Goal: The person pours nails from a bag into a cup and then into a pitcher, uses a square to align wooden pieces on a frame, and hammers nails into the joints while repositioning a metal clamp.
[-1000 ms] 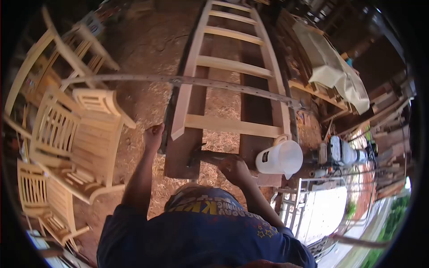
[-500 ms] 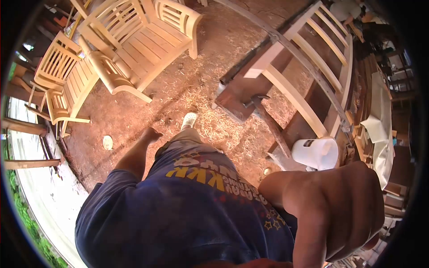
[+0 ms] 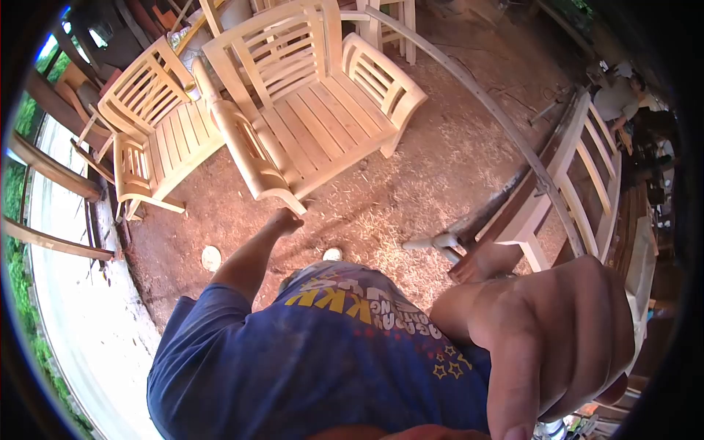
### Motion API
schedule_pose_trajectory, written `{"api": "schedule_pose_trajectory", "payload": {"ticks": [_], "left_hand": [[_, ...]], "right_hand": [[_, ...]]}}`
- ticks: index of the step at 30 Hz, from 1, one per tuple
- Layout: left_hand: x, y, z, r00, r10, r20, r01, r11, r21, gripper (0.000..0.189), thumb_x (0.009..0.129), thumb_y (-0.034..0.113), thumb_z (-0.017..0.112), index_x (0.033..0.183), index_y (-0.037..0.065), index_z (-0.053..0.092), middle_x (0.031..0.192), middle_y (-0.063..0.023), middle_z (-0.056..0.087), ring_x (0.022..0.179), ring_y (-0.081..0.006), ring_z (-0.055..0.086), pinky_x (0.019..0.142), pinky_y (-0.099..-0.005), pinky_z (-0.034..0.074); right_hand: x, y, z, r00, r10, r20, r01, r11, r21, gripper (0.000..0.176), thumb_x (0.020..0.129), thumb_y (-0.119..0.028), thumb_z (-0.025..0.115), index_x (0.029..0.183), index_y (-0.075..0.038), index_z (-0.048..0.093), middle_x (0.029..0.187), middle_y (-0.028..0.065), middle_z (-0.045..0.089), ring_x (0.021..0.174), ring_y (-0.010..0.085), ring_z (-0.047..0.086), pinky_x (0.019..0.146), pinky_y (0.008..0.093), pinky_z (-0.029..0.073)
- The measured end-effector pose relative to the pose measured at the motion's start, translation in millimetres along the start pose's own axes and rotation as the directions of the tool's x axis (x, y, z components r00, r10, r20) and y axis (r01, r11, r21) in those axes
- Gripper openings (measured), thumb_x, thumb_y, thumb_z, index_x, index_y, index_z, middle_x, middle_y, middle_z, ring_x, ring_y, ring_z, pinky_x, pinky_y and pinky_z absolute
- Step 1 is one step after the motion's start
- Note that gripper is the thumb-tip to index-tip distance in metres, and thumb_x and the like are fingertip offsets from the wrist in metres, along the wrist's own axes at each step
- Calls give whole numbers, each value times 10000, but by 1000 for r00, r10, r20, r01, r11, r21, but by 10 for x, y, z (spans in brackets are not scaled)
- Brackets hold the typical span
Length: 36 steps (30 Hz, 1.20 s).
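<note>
My left hand (image 3: 284,222) hangs out ahead of my body with its fingers curled in, and nothing shows in it. In this view it overlaps the lower front end of a slatted wooden armchair (image 3: 326,132). Big and close to the camera, my right hand (image 3: 561,345) is bent with its fingers together and the thumb pointing down. Whatever those fingers grip is hidden below the frame edge. A second, similar wooden armchair (image 3: 172,136) stands to the left of the first.
An unfinished slatted wooden frame (image 3: 579,176) stands at the right, by a dark workbench (image 3: 506,213). A person (image 3: 618,100) bends over beyond it. Wood shavings (image 3: 396,227) litter the earth floor. A pale round disc (image 3: 211,258) lies at the left, near a white ledge (image 3: 73,249).
The view has tilted up and turned, so the armchairs sit further right and the bench slides toward the right edge. My left hand now overlaps the chair's front end. My right hand stays close.
</note>
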<state>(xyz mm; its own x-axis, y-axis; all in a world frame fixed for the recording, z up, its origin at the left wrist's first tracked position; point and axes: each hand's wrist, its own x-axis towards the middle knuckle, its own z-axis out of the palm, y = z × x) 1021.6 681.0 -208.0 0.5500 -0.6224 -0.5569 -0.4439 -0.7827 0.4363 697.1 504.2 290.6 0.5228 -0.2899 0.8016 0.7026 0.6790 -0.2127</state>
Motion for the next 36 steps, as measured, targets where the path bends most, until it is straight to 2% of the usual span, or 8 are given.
{"api": "schedule_pose_trajectory", "payload": {"ticks": [9,11,18,19,22,25,28,36], "left_hand": [[796,-932,-38,956,-259,135,256,966,42,438,840,487,786,936,61,826,949,-218,783,971,-358,759,917,-467,578],[897,-950,223,988,-129,87,114,982,153,394,845,506,803,939,126,853,754,-98,783,734,-254,757,788,-424,603],[1454,313,40,976,-42,212,21,995,97,366,898,426,746,1036,102,843,985,-169,803,960,-318,770,899,-421,597],[1626,439,71,980,-73,186,62,996,64,334,920,386,727,1054,102,842,964,-158,807,930,-294,778,872,-407,606],[2196,880,-69,982,135,130,-137,990,6,220,969,203,683,1076,90,838,884,-151,806,770,-194,782,744,-350,624],[2956,1296,-140,947,218,237,-149,949,-278,197,966,51,643,1053,5,813,898,-128,804,737,-206,774,704,-382,631],[3754,1746,-464,786,421,453,-344,906,-246,297,927,22,659,1211,42,744,866,-123,791,778,-179,769,685,-325,614],[5882,3335,-1455,557,207,804,-798,403,448,269,814,168,830,1082,157,815,1029,-83,800,977,-245,771,893,-385,618]], "right_hand": [[545,101,-582,987,-67,-143,49,991,-128,575,1010,-166,649,485,-155,415,480,19,465,377,173,440,893,477,602],[576,-130,-756,996,49,-79,-62,983,-171,581,1007,-200,670,485,-151,419,488,26,480,387,170,457,912,490,598],[787,-751,-2068,998,-66,25,70,930,-361,358,1021,-307,696,743,-87,648,633,90,638,512,179,619,877,458,562],[715,-854,-2391,995,-50,91,86,887,-453,470,997,-501,710,816,-79,611,706,53,620,619,181,612,971,489,530],[450,-1081,-3132,986,17,-163,-142,583,-800,279,1020,-297,646,853,-77,603,752,27,618,687,169,631,904,428,529],[-153,-1081,-3839,624,-42,-780,-781,-47,-623,257,948,-256,693,893,-8,654,790,123,700,771,289,706,822,432,574],[-1328,-881,-4709,293,-175,-940,-775,-619,-126,301,943,-292,701,1062,-15,698,966,229,747,960,404,739,831,511,576],[-1831,46,-4251,-197,-624,-756,-966,-10,260,263,923,-290,704,1079,-80,732,997,214,760,966,422,732,847,518,576]]}}
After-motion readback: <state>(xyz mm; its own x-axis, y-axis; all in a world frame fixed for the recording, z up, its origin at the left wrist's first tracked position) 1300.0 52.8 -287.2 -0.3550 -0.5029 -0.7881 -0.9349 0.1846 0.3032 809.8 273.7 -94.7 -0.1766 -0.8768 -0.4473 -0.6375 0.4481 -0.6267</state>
